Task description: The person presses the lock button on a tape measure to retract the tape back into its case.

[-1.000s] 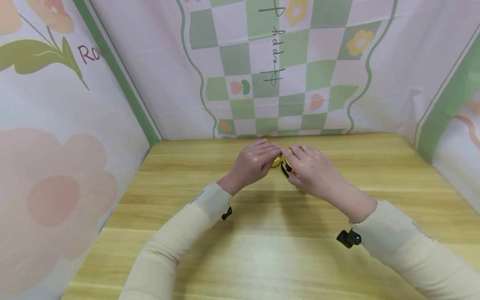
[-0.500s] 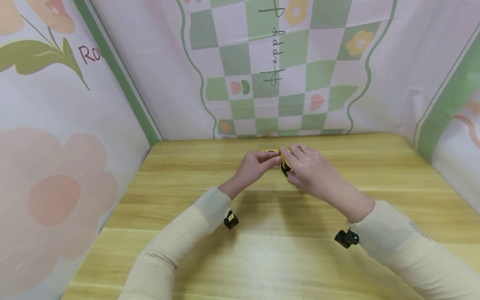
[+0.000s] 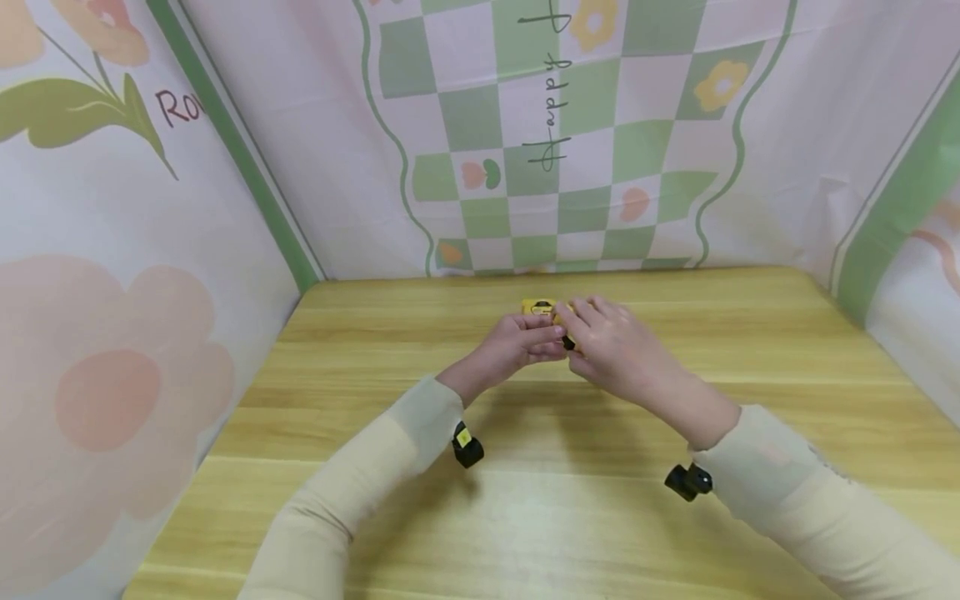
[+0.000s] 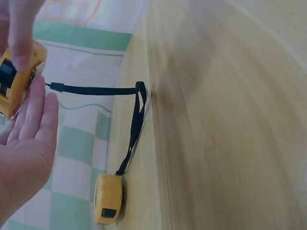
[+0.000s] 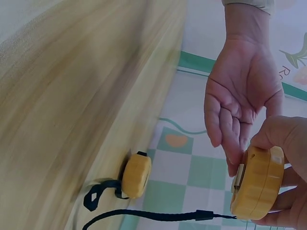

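My right hand [image 3: 626, 350] grips a yellow tape measure [image 5: 259, 184] with black patches, thumb on one side and fingers on the other. It is held above the table, and a black wrist strap [image 4: 96, 90] trails from it. My left hand [image 3: 513, 346] is turned palm up beside it, fingers extended and slightly bent. Its fingertips lie at the edge of the held tape measure; firm contact cannot be told. Behind the hands, a second yellow tape measure [image 3: 538, 307] stands on the table, with a black strap [image 5: 103, 190] at its end.
The wooden table [image 3: 510, 500] reaches back to a printed cloth wall [image 3: 525, 183] with green checks. Cloth also hangs at left and right. A small black camera [image 3: 467, 446] sits under the left wrist and another camera [image 3: 688, 482] under the right.
My left hand has rolled from palm down to palm up and dropped slightly, uncovering the second tape measure. My right hand keeps its grip and has shifted slightly left and down.
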`<state>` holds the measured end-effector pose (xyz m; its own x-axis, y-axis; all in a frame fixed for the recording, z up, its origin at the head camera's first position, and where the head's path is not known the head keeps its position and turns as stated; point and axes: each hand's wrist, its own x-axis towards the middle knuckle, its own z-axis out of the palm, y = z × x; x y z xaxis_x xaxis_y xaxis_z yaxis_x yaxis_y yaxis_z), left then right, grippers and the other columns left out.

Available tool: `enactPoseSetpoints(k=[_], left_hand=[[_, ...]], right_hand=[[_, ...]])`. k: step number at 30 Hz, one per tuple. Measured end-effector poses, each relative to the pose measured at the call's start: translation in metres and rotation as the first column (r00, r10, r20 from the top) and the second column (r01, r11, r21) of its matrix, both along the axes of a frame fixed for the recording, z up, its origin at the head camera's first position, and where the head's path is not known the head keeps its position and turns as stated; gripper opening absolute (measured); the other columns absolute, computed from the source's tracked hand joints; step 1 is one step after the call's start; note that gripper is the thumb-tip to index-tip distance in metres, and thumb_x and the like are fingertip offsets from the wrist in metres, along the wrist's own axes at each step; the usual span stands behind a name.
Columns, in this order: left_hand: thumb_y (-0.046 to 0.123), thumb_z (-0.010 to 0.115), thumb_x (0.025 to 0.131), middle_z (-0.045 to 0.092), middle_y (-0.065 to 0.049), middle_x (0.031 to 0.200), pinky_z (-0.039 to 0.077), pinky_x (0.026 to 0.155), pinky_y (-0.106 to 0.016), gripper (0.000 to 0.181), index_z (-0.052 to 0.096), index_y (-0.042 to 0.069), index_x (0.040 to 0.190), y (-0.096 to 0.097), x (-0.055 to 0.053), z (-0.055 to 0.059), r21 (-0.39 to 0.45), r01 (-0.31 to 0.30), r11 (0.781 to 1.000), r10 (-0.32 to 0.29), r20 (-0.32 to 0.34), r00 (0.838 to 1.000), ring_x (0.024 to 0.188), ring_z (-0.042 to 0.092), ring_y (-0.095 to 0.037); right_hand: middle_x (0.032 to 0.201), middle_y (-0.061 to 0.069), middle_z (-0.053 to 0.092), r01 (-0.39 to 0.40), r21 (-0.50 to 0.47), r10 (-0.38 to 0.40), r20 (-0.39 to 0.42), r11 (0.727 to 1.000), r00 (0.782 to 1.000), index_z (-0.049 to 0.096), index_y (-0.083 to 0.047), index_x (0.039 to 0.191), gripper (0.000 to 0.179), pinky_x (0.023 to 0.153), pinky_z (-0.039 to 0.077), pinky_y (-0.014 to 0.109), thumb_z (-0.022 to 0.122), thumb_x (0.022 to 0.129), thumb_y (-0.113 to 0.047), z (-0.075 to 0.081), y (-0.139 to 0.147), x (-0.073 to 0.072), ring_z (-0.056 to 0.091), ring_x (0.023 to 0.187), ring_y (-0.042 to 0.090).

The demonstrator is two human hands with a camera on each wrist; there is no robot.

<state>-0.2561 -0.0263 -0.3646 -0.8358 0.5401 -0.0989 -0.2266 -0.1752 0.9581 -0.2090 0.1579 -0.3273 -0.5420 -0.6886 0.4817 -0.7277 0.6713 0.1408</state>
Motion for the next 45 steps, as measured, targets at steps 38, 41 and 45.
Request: enactPoseSetpoints(k=[38,41,45], left_hand=[[-0.003,0.060,0.088,0.068,-0.023,0.107,0.056,0.087,-0.038,0.038,0.054,-0.015,0.124,-0.009,0.000,-0.019,-0.016,-0.172,0.985,0.173,0.125,0.977,0.077,0.069,-0.019],[-0.003,0.059,0.088,0.069,-0.021,0.104,0.056,0.087,-0.038,0.037,0.055,-0.015,0.123,-0.010,-0.001,-0.023,-0.021,-0.167,0.986,0.168,0.129,0.977,0.077,0.069,-0.020],[-0.003,0.059,0.089,0.069,-0.018,0.101,0.056,0.088,-0.038,0.037,0.055,-0.014,0.123,-0.011,-0.004,-0.027,-0.026,-0.169,0.985,0.171,0.135,0.976,0.077,0.069,-0.019]], right_hand=[[0.135,0.015,0.053,0.396,-0.476,0.221,0.813,0.785,0.539,0.043,-0.007,0.145,0.058,0.094,0.050,0.046,0.061,0.097,-0.033,-0.036,0.020,-0.037,0.054,0.117,0.030],[0.128,0.018,0.056,0.450,-0.464,0.240,0.850,0.763,0.469,0.043,-0.006,0.145,0.058,0.096,0.048,0.048,0.060,0.098,-0.034,-0.042,0.022,-0.042,0.055,0.113,0.029],[0.128,0.021,0.055,0.502,-0.460,0.291,0.878,0.732,0.380,0.040,-0.001,0.145,0.060,0.095,0.049,0.044,0.059,0.098,-0.034,-0.047,0.023,-0.046,0.057,0.110,0.026]])
